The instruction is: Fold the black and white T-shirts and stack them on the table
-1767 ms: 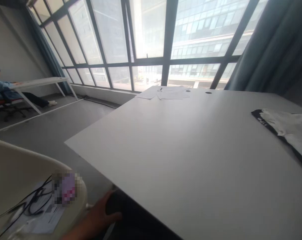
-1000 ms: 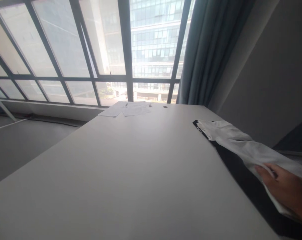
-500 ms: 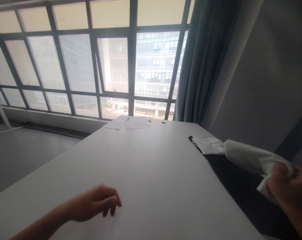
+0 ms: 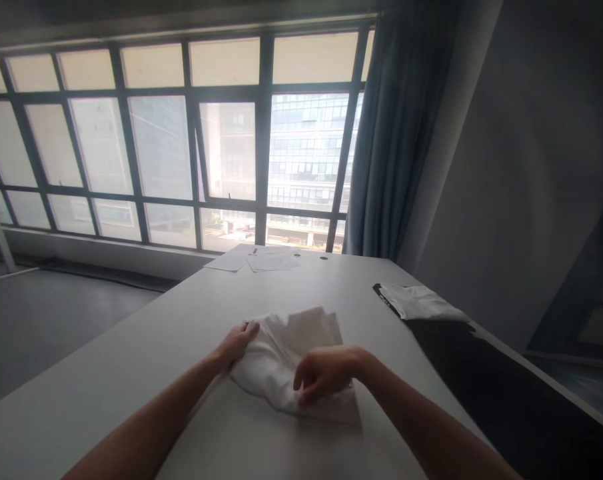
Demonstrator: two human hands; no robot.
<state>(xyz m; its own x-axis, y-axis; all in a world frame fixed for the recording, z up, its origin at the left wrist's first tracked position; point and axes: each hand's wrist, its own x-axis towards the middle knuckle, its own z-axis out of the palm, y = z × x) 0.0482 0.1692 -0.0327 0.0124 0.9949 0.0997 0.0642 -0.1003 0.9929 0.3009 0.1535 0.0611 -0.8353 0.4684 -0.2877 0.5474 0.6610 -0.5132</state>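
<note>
A folded, crumpled white cloth (image 4: 276, 357) is in front of me at the middle of the white table (image 4: 181, 373); motion blurs its right edge. My left hand (image 4: 237, 345) grips its left edge, thumb on top and fingers partly hidden. On the cloth's right half, my right hand (image 4: 326, 375) has its fingers curled in a pinch against the fabric. Whether the cloth lies flat on the table or is slightly raised, I cannot tell.
Another folded white cloth (image 4: 421, 303) lies at the right, on a black surface (image 4: 456, 360) along the table's edge. Paper sheets (image 4: 271, 260) rest at the far end. Beyond stand windows (image 4: 226, 153) and a blue-grey curtain (image 4: 391, 147).
My right hand has brought one white cloth from the right side to the table's middle. My left hand, earlier over the bare table, now grips the cloth's left edge. The view has tilted up slightly.
</note>
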